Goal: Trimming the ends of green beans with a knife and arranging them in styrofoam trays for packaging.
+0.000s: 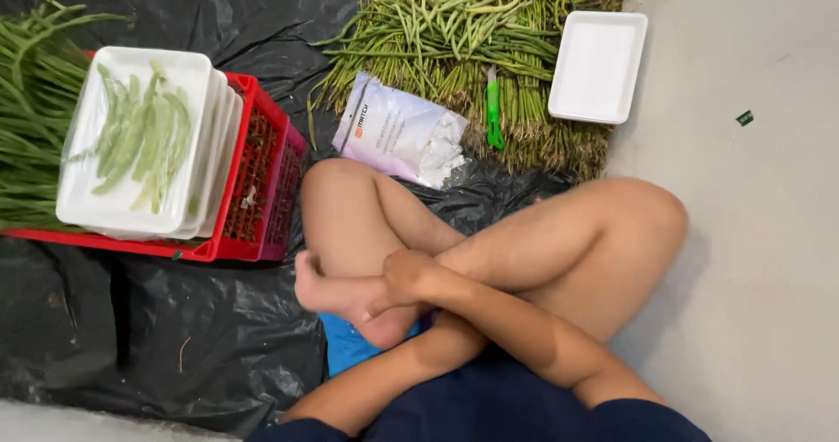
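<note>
Crossed forearms lie nearest, over a dark shirt and blue shorts. The right hand [404, 276] curls closed around the foot [350, 302] resting on the opposite leg; the left hand is tucked under the right arm, so I cannot tell how it is held. Beyond the knees, on black plastic sheeting [175, 337], a white plastic bag [398, 132] lies against a pile of long green beans [454, 31]. A green knife [494, 110] rests on the beans, an empty white foam tray [599, 66] beside it. Left, wrapped trays of beans [131, 140] sit stacked on a red crate [253, 180].
</note>
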